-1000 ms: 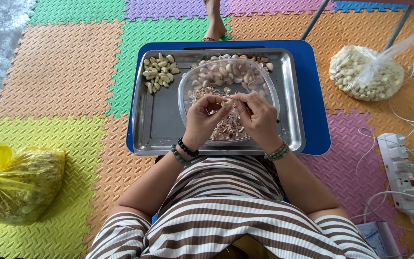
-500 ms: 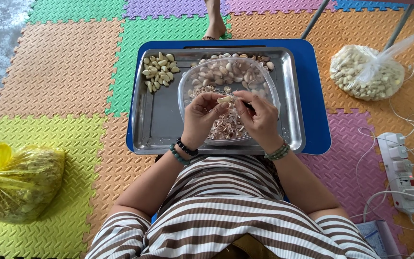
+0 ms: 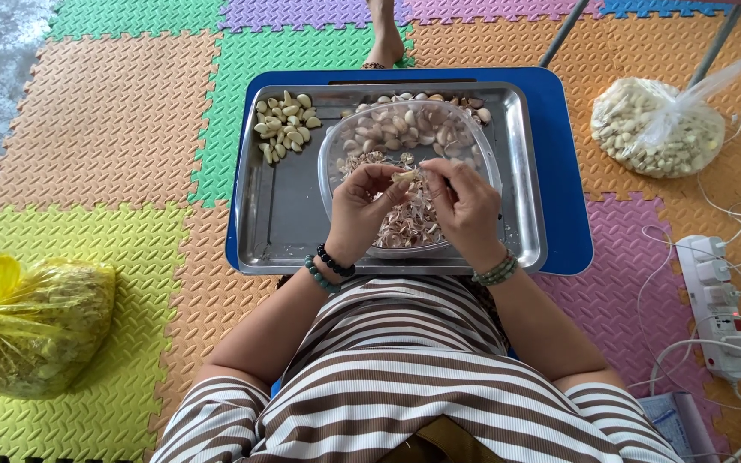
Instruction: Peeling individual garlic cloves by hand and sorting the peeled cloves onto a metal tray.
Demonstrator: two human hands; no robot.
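Coloured foam mats are covering the floor, carrying a blue board and steel tray. The left hand and right hand are pinching one garlic clove between them above the clear bowl.

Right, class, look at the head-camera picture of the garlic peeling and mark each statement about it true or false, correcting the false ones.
1. Both hands hold one garlic clove over the clear bowl. True.
2. The peeled cloves lie in a heap on the steel tray, outside the bowl. True.
3. The yellow bag sits on the tray. False: it lies on the foam mat, off to the person's left.
4. The left hand is bare at the wrist. False: it wears beaded bracelets.
5. The right hand rests flat on the mat. False: it is raised over the bowl, pinching the clove.
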